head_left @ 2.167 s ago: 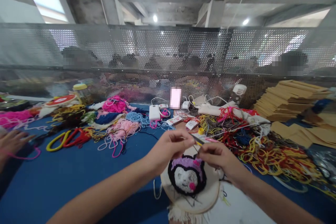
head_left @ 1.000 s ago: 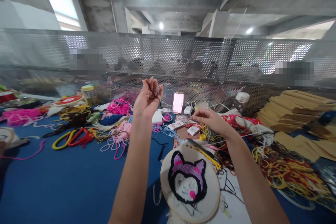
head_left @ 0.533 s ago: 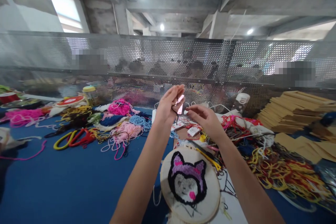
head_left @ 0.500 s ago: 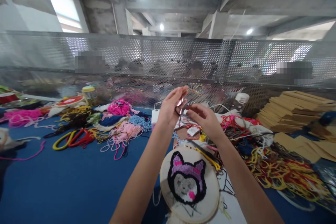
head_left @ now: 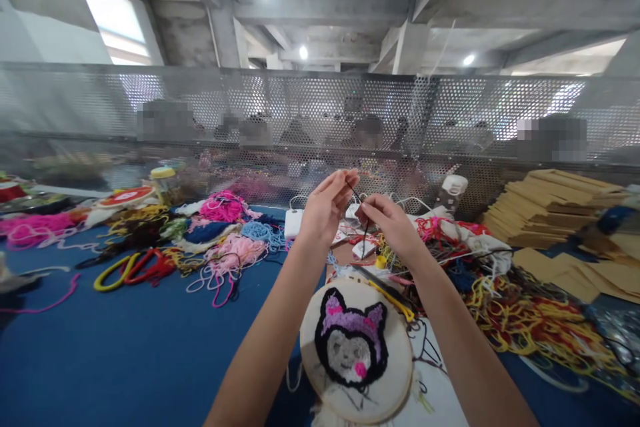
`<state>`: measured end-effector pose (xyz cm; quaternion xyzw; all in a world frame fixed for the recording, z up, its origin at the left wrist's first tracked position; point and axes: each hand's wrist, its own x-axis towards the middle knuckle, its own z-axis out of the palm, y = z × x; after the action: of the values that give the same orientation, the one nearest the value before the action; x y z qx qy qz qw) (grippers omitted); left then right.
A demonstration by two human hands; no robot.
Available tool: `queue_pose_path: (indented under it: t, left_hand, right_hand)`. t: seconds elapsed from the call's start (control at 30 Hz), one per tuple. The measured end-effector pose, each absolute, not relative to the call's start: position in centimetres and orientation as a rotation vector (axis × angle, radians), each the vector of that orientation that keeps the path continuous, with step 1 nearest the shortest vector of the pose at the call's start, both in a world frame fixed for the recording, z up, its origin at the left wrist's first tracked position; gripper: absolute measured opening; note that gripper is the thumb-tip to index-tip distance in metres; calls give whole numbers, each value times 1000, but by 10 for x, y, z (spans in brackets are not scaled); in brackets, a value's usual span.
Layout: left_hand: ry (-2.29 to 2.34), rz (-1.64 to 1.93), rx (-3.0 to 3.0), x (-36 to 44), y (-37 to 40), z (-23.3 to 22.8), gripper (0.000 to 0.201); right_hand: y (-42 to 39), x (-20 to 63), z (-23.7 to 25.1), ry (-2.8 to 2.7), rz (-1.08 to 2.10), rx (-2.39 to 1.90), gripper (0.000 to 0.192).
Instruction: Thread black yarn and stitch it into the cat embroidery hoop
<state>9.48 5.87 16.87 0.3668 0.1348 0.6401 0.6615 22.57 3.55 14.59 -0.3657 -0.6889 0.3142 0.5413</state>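
Nearest lies a round wooden embroidery hoop (head_left: 356,353), its cloth tufted with a fuzzy black, purple and white cat face. Above it, raised over the blue table (head_left: 125,347), the left hand (head_left: 324,208) and right hand (head_left: 390,223) each pinch a thin black yarn strand (head_left: 363,227) between fingertips, its end dangling. Beyond spread loose yarn tangles (head_left: 520,310) and, at far right, stacked flat cardboard sheets (head_left: 555,203) against a perforated metal screen (head_left: 300,113).

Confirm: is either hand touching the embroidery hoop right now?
No: the left hand and right hand are raised above the embroidery hoop, pinching a dark strand of yarn between them.
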Motion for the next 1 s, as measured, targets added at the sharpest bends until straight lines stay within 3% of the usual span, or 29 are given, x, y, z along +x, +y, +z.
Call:
queue_pose_path:
  t: [0.17, 0.5, 1.0]
  left_hand:
    - [224, 1448, 744, 77, 66, 171, 5]
    - [240, 1401, 558, 67, 74, 170, 16]
    - [233, 1374, 522, 62, 77, 169, 16]
  right_hand:
    - [52, 230, 132, -1582, 905, -893, 19]
    - [68, 223, 110, -1627, 868, -1001, 21]
    - [64, 216, 109, -1767, 579, -1064, 18]
